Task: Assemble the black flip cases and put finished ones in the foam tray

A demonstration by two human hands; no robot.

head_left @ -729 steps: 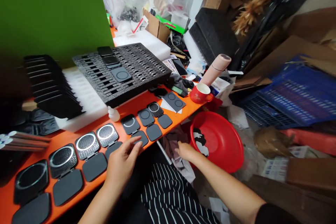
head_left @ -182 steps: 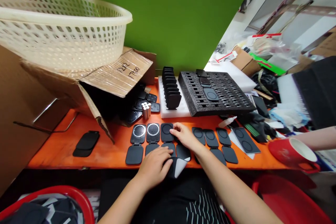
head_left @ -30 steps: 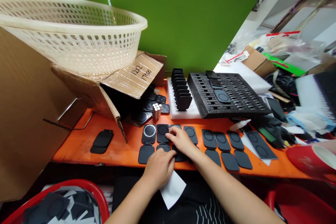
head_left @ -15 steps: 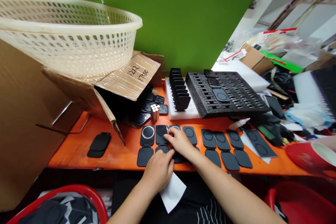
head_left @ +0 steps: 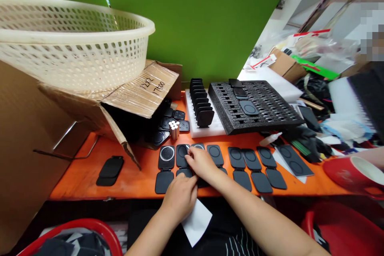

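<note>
Along the orange table lies a row of unfolded black hinged pads with round ring marks. My right hand (head_left: 200,162) has its fingertips pinched at the right edge of one pad's upper half (head_left: 181,153); a small pale sliver shows by them, too small to name. My left hand (head_left: 181,193) is closed over that pad's lower half. From beneath it a white paper sheet (head_left: 196,222) hangs past the table edge, apparently gripped in its fingers. To the left, another pad (head_left: 166,155) bears a bright silver ring on a textured face. My hands partly cover the pads to the right.
A white foam block (head_left: 207,131) holds upright black pads beside a slotted black foam tray (head_left: 234,128). A carton (head_left: 135,100) under a white basket (head_left: 120,52) stands left. A folded pad (head_left: 110,171), small cylinders (head_left: 174,131) and a red container (head_left: 342,172) are also there.
The view has shifted slightly, so the table items sit a little further left. Both hands keep nearly the same place at the same pad.
</note>
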